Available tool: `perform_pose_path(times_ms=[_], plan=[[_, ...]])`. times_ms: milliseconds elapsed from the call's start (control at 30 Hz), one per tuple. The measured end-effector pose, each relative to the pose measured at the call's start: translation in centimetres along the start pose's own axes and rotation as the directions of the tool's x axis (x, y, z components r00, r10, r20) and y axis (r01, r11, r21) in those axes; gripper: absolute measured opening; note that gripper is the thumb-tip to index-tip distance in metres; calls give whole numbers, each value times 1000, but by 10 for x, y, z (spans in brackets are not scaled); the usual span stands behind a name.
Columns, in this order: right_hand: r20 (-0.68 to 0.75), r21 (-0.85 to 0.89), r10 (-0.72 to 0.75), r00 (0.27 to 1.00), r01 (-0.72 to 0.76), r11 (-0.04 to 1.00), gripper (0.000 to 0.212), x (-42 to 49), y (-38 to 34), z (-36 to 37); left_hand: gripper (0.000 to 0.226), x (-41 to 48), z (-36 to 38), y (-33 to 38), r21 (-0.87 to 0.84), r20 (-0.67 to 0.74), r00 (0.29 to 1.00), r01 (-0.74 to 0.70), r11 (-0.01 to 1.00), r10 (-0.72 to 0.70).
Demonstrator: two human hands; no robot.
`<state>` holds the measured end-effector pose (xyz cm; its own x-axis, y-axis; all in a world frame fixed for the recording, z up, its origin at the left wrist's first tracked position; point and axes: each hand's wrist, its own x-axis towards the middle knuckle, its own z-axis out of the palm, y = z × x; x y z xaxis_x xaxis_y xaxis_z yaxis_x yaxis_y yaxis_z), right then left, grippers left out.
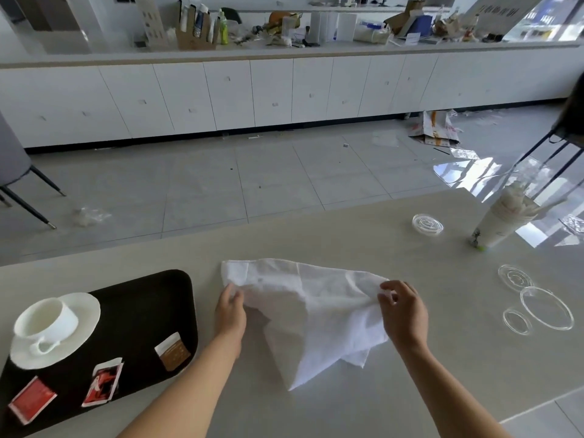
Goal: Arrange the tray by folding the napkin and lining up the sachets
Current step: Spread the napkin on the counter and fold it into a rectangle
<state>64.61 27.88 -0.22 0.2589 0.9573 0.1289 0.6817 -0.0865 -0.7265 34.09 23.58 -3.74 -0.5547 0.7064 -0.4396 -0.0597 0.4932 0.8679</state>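
A white cloth napkin [319, 314] lies rumpled on the pale table, right of the black tray [151, 298]. My left hand [230, 314] pinches its left edge. My right hand [403, 311] pinches its right corner and holds it slightly off the table. On the tray's near part lie three sachets: a brown one [173, 351], a red and white one [102, 385] and a red one [32, 400], each at a different angle. A white cup [47, 320] stands on a white saucer [82, 330] at the tray's left.
Clear plastic lids [546, 308] lie on the table at the right, with another lid [427, 224] farther back. A stack of paper cups [502, 219] leans at the far right. Chair legs [31, 197] stand on the tiled floor beyond the table.
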Motion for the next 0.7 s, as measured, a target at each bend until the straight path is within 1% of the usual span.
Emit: perform_pose_path(times_ms=[33,67,100,133,167,200,233,267,300,333,367,400,433,467,533,600,667,700], plan=[[40,-87,39,998,-35,996,22,2,8,-2,51,-2,6,-4,95,15,997,-73,993,71],[88,-180,57,994,-41,983,28,1,16,-3,59,-7,11,-10,212,30,993,-116,970,112],[120,-252,50,992,-19,967,34,-3,21,-2,66,-12,16,-16,357,48,989,-148,922,140],[131,-279,3,991,34,960,35,-10,24,1,72,-19,22,-24,513,73,981,-191,837,179],[139,-275,-83,987,119,954,34,-18,26,6,76,-28,27,-33,655,110,969,-236,717,219],[170,-265,-182,969,223,938,33,-27,26,11,75,-38,31,-42,752,144,956,-274,599,257],[232,-272,-254,939,313,910,34,-36,27,18,71,-46,33,-48,792,167,938,-310,526,302],[324,-286,-266,908,362,887,36,-42,28,25,65,-51,34,-53,790,194,919,-354,501,344],[425,-297,-212,880,357,886,41,-47,30,32,58,-53,34,-58,760,229,896,-408,505,381],[509,-304,-123,852,311,900,47,-48,34,38,51,-53,33,-62,724,272,868,-469,506,415],[563,-313,-40,825,258,914,52,-47,39,43,42,-53,31,-65,703,318,839,-521,484,442],[596,-330,5,803,239,913,55,-46,44,47,31,-54,28,-65,703,367,811,-563,434,456],[614,-348,11,789,258,901,56,-45,49,50,21,-56,24,-64,716,410,784,-594,368,467],[623,-362,0,782,289,886,56,-44,53,52,18,-58,18,-62,729,441,765,-611,309,470],[613,-378,-37,789,333,864,56,-38,60,51,26,-64,3,-57,764,454,745,-608,217,489],[552,-410,-49,833,322,853,50,-30,68,46,24,-75,-19,-59,785,432,730,-594,178,530],[510,-455,-67,857,335,825,45,-27,74,43,21,-89,-41,-68,783,451,694,-609,125,561],[493,-471,-83,866,346,811,41,-28,75,42,18,-98,-49,-73,787,468,691,-610,96,551]])
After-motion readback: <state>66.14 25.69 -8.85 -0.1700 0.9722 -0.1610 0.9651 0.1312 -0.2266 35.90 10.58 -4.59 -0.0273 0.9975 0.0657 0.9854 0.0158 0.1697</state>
